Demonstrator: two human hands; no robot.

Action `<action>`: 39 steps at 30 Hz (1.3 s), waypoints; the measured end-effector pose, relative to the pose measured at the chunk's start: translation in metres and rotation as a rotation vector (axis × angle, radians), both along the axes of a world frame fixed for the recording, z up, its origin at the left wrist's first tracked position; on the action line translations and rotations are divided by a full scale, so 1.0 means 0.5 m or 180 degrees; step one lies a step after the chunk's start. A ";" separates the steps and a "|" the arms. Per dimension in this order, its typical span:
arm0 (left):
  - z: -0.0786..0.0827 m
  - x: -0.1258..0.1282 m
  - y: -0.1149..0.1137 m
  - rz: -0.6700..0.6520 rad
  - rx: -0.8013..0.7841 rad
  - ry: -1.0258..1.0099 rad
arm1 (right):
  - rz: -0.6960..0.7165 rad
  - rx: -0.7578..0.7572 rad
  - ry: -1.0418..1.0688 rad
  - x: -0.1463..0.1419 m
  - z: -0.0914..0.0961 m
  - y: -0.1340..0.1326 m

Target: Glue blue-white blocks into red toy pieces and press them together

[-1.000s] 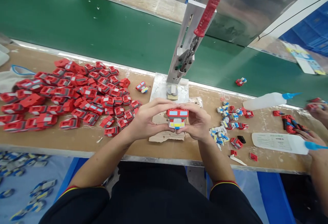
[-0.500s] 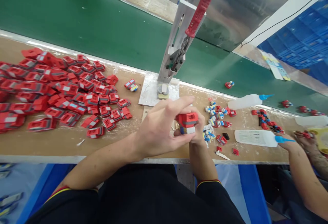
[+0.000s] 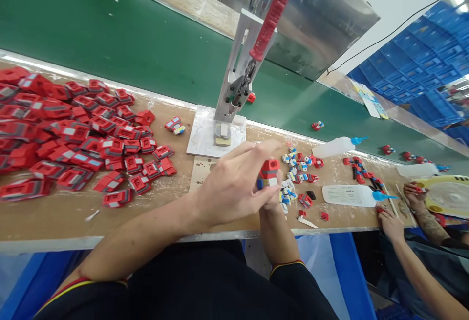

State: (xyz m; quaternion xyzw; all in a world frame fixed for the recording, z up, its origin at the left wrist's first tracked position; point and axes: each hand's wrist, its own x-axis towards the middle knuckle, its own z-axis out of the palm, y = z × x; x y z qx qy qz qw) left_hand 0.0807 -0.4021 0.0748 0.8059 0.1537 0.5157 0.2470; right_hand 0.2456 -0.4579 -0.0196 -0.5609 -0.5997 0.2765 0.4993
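Note:
Over the middle of the bench, my left hand [image 3: 230, 181] curls around a small red, blue and white toy vehicle [image 3: 269, 172], its thumb and fingers at the sides of the piece. My right hand [image 3: 273, 198] grips the same toy from behind and below, and the left hand partly hides its fingers. Just beyond the hands stands a hand press [image 3: 238, 83] with a red lever handle and a metal base plate [image 3: 200, 134]. To its left lies one red toy with a yellow and blue part [image 3: 175, 125] attached.
Red and grey toy bodies [image 3: 91, 129] are heaped at left. White, blue and yellow small parts [image 3: 293, 173] lie at right near two glue bottles [image 3: 335, 147]. Behind runs a green conveyor [image 3: 164, 46] carrying toys. A co-worker's hand [image 3: 391, 224] and others work at far right.
The view has shifted, so bench items appear further left. Both hands keep the toy between them, with the piece turned slightly. A red toy now shows on the conveyor beside the press.

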 end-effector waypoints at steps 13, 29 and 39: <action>-0.159 -0.081 0.101 0.0792 0.1219 -0.0026 | 0.0189 -0.0008 0.1385 0.103 0.036 0.112; -0.199 -0.190 0.382 0.1270 -0.1178 0.3831 | -0.0428 -0.0771 -0.1635 0.391 -0.060 0.424; -0.249 -0.191 0.400 0.0728 -0.1463 0.2587 | -0.0807 -0.0896 -0.2106 0.420 -0.075 0.397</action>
